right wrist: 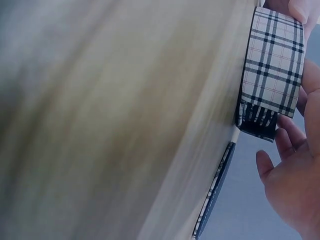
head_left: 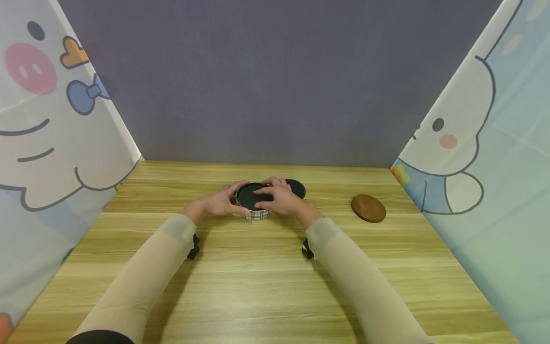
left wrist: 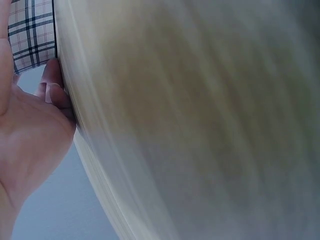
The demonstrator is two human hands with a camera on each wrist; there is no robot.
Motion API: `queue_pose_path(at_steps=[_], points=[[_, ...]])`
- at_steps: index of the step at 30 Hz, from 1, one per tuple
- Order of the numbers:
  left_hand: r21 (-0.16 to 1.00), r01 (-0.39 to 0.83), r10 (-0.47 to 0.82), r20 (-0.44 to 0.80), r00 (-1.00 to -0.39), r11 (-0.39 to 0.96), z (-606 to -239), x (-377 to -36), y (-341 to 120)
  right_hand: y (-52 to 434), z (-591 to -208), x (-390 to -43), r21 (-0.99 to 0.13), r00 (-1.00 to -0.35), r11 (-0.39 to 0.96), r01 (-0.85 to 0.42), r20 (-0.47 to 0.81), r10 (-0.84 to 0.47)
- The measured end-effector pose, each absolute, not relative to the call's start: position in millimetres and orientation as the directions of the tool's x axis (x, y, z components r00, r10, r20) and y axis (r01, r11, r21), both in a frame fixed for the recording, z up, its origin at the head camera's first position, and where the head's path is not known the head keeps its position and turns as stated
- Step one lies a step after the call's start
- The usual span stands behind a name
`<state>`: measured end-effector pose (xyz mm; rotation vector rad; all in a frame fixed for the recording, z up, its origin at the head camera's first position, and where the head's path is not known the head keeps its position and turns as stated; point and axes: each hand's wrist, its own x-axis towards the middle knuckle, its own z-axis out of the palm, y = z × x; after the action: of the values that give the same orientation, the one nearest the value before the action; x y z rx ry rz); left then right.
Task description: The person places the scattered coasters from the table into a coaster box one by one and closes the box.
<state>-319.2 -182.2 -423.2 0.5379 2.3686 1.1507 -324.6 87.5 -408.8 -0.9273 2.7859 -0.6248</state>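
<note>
A round plaid holder (head_left: 258,215) with a black inside sits on the table, in the head view between both hands. My left hand (head_left: 220,202) grips its left side, thumb at the front and fingers toward the back. My right hand (head_left: 281,197) reaches over its right side, thumb and index finger spread above the black round piece (head_left: 248,195) inside; whether they touch it cannot be told. In the right wrist view the plaid holder (right wrist: 274,62) has a side opening showing dark, striped edges (right wrist: 257,117). Behind the right hand lies a black disc (head_left: 297,188), partly hidden.
A brown wooden disc (head_left: 368,208) lies to the right on the wood-grain table (head_left: 240,286). A grey-blue panel (head_left: 266,86) stands at the back edge. Cartoon-printed cloths hang on the left (head_left: 51,143) and right (head_left: 494,229).
</note>
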Motion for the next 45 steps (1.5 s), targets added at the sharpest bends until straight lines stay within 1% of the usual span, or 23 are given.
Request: queue_pose_path(at_steps=[9, 15, 20, 25, 29, 33, 37, 42, 45], points=[[0.8, 0.149, 0.519, -0.223, -0.825, 0.581, -423.0, -320.5, -182.7, 88.2, -409.9, -325.9, -0.458, -0.812, 0.721, -0.52, 0.001, -0.584], [0.794, 0.163, 0.524, -0.217, -0.824, 0.585, -422.1, -319.2, -182.5, 89.9, -413.0, -327.6, -0.474, -0.804, 0.705, -0.527, 0.01, -0.594], [0.782, 0.18, 0.519, -0.205, -0.83, 0.597, -422.1, -317.9, -183.2, 97.3, -414.7, -329.9, -0.552, -0.8, 0.648, -0.525, 0.06, -0.597], [0.776, 0.184, 0.506, -0.194, -0.84, 0.603, -423.3, -317.8, -182.7, 116.2, -414.0, -339.3, -0.656, -0.84, 0.584, -0.478, 0.149, -0.521], [0.781, 0.188, 0.509, -0.185, -0.841, 0.595, -423.2, -318.4, -182.4, 136.9, -412.3, -347.0, -0.694, -0.877, 0.585, -0.42, 0.145, -0.459], [0.787, 0.191, 0.517, -0.183, -0.836, 0.587, -421.7, -318.0, -181.6, 154.9, -410.5, -352.4, -0.671, -0.887, 0.626, -0.396, 0.103, -0.45], [0.775, 0.209, 0.524, -0.179, -0.833, 0.596, -420.4, -316.9, -182.3, 163.9, -411.5, -357.2, -0.611, -0.879, 0.68, -0.405, 0.055, -0.474], [0.772, 0.208, 0.526, -0.185, -0.83, 0.601, -420.3, -317.2, -182.5, 163.2, -415.4, -361.5, -0.507, -0.865, 0.75, -0.425, -0.016, -0.501], [0.778, 0.192, 0.519, -0.192, -0.833, 0.598, -420.8, -318.3, -181.9, 160.8, -416.5, -362.8, -0.476, -0.862, 0.771, -0.423, -0.051, -0.504]])
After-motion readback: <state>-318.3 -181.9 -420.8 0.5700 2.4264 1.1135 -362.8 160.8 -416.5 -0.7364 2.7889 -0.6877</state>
